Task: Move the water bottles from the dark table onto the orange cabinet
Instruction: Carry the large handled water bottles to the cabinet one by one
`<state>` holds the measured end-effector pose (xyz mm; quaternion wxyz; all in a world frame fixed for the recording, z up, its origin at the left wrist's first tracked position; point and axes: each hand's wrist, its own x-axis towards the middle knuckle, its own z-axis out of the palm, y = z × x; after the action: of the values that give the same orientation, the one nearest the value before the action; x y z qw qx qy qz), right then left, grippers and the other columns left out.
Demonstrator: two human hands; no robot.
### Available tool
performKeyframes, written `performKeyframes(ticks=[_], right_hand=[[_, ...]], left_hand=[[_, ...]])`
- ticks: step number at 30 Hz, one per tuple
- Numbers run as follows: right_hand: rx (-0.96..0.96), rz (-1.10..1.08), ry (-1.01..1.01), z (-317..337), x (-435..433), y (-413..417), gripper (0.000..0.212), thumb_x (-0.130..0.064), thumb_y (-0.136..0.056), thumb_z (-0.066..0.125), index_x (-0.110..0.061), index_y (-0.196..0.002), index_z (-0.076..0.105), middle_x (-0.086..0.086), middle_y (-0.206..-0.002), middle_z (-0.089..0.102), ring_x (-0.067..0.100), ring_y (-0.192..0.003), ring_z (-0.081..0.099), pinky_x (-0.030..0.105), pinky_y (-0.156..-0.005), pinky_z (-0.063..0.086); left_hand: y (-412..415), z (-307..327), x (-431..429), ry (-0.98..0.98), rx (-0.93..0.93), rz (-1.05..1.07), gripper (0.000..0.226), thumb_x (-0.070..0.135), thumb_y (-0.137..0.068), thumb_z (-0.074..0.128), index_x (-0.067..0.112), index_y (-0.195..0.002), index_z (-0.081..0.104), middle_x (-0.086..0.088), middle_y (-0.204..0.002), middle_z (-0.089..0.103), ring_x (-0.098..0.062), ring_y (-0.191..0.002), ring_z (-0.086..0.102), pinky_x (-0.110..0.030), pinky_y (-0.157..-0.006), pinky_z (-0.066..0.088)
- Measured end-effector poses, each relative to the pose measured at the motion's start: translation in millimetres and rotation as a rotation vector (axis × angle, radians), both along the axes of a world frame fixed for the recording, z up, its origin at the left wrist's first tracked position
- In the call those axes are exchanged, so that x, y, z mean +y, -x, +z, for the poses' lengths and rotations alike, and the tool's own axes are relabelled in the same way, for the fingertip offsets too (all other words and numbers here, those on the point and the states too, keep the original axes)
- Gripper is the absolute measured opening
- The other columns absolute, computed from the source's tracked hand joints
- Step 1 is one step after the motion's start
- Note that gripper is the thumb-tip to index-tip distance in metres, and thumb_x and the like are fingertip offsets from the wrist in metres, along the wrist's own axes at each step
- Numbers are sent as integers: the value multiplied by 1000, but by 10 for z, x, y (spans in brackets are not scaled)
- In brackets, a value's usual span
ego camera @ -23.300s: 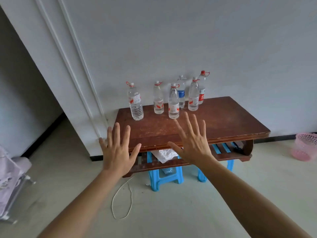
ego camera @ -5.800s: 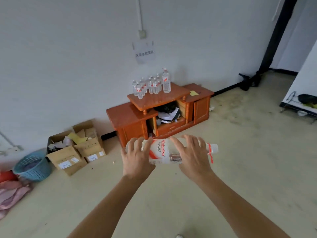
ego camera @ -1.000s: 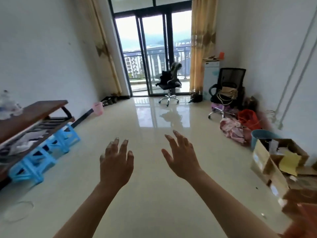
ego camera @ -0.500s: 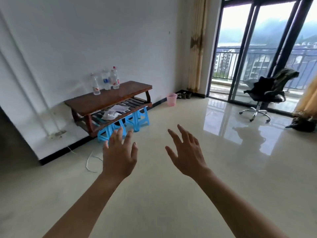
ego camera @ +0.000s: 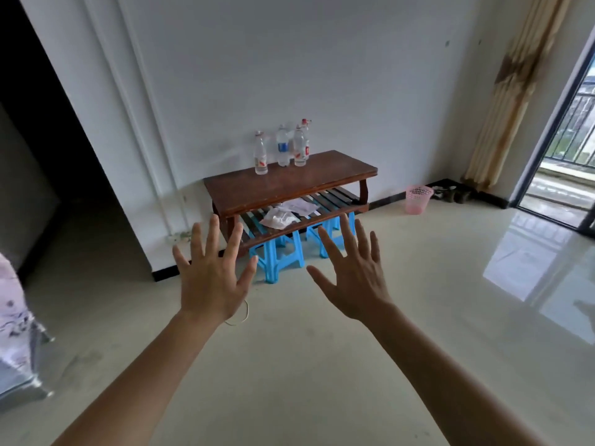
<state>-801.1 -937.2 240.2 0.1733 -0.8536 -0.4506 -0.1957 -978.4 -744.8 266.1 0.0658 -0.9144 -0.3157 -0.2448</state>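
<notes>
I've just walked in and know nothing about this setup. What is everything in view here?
water bottles: four, clear, three with red labels and one with blue, standing at the back of the table top
dark table: one, dark brown wood, against the white wall
papers: a few, white, on the table's slatted lower shelf
stools: at least two, blue plastic, under the table
wastebasket: one, pink, on the floor right of the table
shoes: a few, dark, at the curtain's foot
curtain: one, beige, beside the glass door
cord: one, white, on the floor
left hand: one, empty, fingers spread
right hand: one, empty, fingers spread
</notes>
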Motion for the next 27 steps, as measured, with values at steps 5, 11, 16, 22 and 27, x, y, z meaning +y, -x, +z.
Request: performKeyframes(ticks=[5,11,16,22,27], right_hand=[[17,48,42,-269,892,-784,79,-76,-96,17,-32,-162,19,12,-171,2,36,-156,0,60,-124,8],[60,33,102,-238,2068,-1890,80,-77,-95,13,-33,-161,20,11,-170,0,36,-156,0,62,-124,9],[66,-34,88,-54,2677,-2764,84,-79,-93,3,-33,-161,20,10,-170,3,35,-156,1,61,-124,9],[100,-76,57,-272,3294,-3903,82,-79,-93,6,-35,-162,16,7,-171,-2,35,-157,0,60,-125,9],[112,-67,40,-428,4096,-5174,80,-79,-95,11,-35,-161,17,10,-170,2,35,-157,2,56,-124,1]], left_hand=[[-732,-252,834,27,-6,29,76,73,-94,16,31,-157,23,-13,-166,13,-38,-152,12,-72,-112,18],[-1884,-318,2033,76,27,1,80,75,-94,9,29,-158,23,-14,-166,12,-40,-151,12,-73,-111,20],[-2913,-118,2831,50,26,-68,76,71,-95,16,28,-157,27,-15,-165,15,-40,-150,16,-73,-110,23],[-4124,-336,3505,59,49,-116,73,68,-96,23,27,-157,26,-16,-165,15,-39,-150,16,-74,-109,22],[-5418,-460,4218,64,64,-99,76,70,-94,18,28,-158,21,-15,-166,9,-38,-152,10,-73,-111,19]])
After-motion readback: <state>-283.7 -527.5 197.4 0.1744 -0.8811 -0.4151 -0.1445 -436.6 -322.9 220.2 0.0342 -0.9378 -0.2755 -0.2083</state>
